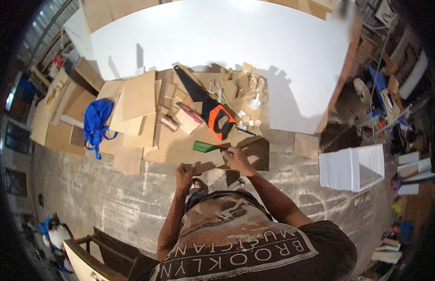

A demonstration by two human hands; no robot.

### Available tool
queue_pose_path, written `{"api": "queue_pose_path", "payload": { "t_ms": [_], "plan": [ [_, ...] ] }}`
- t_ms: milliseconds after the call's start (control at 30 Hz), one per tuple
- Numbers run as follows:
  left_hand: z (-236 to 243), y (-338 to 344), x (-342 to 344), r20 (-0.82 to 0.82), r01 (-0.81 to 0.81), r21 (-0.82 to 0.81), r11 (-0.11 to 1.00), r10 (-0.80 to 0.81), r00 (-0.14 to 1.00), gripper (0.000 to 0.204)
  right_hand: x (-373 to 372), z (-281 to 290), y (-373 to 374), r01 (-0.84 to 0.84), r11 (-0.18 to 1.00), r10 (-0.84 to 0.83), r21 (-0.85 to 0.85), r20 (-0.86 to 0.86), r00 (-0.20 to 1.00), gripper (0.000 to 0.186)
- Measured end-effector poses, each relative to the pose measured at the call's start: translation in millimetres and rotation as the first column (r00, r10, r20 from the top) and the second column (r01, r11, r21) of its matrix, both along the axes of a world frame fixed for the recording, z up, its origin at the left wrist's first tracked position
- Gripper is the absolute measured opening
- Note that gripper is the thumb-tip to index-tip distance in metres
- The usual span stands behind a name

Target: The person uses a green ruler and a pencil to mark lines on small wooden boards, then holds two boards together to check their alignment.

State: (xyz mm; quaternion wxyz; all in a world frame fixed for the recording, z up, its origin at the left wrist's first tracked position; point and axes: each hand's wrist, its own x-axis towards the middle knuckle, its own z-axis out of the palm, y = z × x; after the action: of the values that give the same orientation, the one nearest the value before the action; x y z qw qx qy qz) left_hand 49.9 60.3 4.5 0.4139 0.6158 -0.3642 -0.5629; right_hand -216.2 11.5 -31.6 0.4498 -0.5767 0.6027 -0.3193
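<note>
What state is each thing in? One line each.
Left hand, closed on wood strip
Wood strip, held
Right hand, curled, grip unclear
Green piece, near right hand
Saw, lying unheld
Red-and-black tool, lying unheld
Blue bundle, crumpled
White panels, stacked
Wooden boards, overlapping
Small white blocks, loose

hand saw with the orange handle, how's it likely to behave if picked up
The hand saw should probably feel slightly springy, as its blade looks long and thin. Its bulky handle may weigh that end down. Rolling seems unlikely, given its broad, flat shape.
</note>
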Motion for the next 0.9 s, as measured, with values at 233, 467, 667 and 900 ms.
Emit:
{"api": "queue_pose_path", "payload": {
  "t_ms": [233, 467, 667, 900],
  "plan": [
    [17.1, 12.2, 46.0, -0.108, -0.298, 0.143, 0.944, 0.314, 0.943, 0.03, -15.7, 0.7, -132.4, 0.069, 0.832, -0.407, -0.55, -0.52, 0.751, 0.037],
    [0.1, 20.8, 106.5, -0.079, -0.434, 0.137, 0.89, 0.447, 0.891, 0.03, 1.0, -10.9, -173.5, 0.069, 0.987, -0.15, -0.146, -0.665, 0.731, 0.044],
    [-17.1, -0.9, 148.4, -0.043, -0.419, 0.148, 0.896, 0.429, 0.902, 0.029, 0.9, -23.3, -176.2, 0.166, 0.928, -0.338, -0.334, -0.564, 0.753, 0.041],
    [-6.4, -30.5, 202.0, -0.082, -0.34, 0.123, 0.932, 0.351, 0.933, 0.027, 29.7, 55.6, -150.1, 0.143, 0.895, -0.382, -0.422, -0.564, 0.732, 0.032]
  ]
}}
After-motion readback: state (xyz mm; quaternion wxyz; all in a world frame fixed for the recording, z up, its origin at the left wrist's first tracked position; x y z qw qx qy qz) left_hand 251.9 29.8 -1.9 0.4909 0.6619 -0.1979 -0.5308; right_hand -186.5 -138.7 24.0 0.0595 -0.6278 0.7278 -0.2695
